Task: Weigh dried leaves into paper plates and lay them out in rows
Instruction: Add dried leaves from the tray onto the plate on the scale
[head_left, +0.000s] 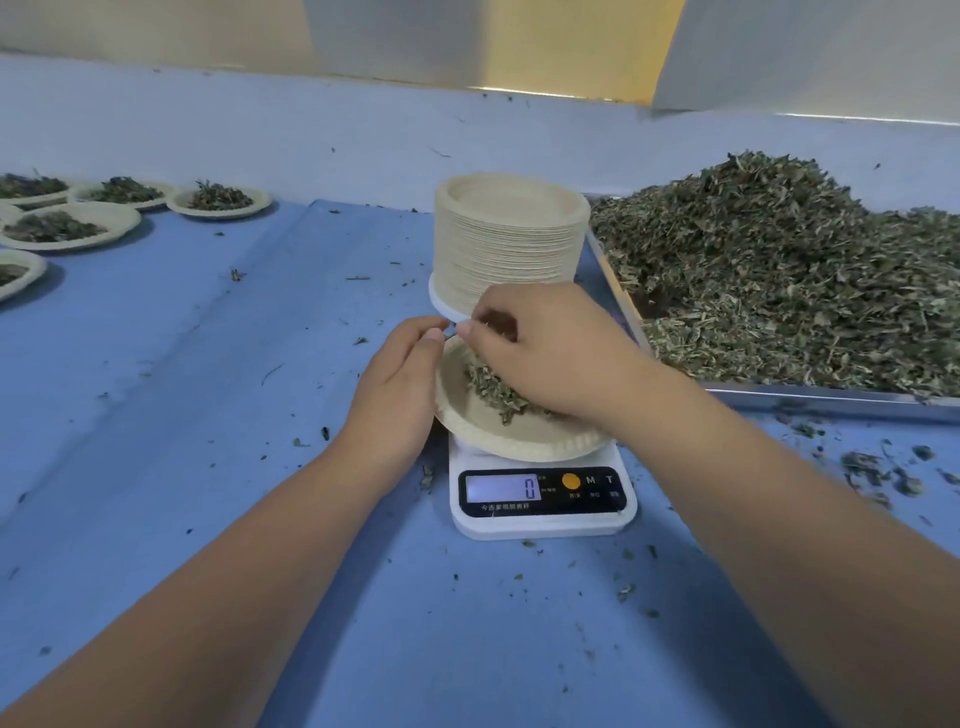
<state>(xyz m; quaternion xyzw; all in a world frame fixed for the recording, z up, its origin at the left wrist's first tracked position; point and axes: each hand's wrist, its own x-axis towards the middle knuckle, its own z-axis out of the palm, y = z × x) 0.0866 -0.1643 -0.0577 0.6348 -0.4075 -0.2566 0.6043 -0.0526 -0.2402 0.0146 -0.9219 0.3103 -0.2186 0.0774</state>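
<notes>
Hovering over the paper plate, the right hand has its grip closed on a clump of dried leaves, fingers curled down into the pile in the plate's middle. The left hand is up against the plate's left rim, thumb on the edge and fingers tucked out of sight, its grip on that rim. The plate sits over the white scale, tilted a touch, and the display reads zero. Just behind stands a tall stack of plates, close to the right hand's knuckles. Off to the right, a metal tray carries a big leaf heap. Far left, filled plates lie in rows on the blue counter, with crumbs of leaf scattered all around the scale.
</notes>
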